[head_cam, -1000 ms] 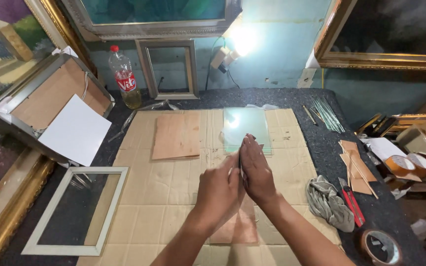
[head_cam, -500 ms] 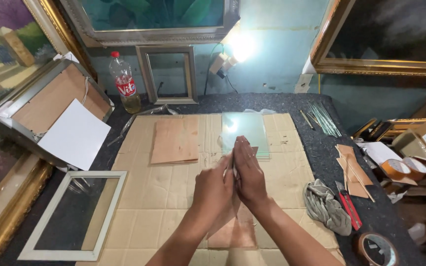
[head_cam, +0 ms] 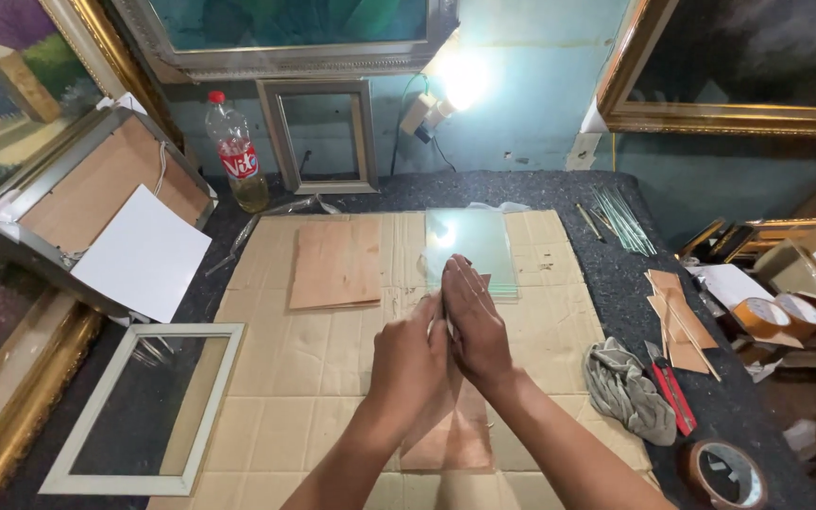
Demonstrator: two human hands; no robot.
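Both palms pressed flat together, left hand [head_cam: 411, 351] against right hand [head_cam: 473, 326], thin glass pane [head_cam: 445, 316] probably sandwiched edge-on between. Barely shifted since half-second back, so hold judged settled. Brown backing board [head_cam: 450, 427] lain just under wrists, second glass sheet [head_cam: 470, 247] beyond fingertips.

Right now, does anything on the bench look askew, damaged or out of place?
Nothing looks damaged or spilled. The left hand and right hand press together upright over a brown board. The glass pane lies flat; only the grey rag is crumpled.
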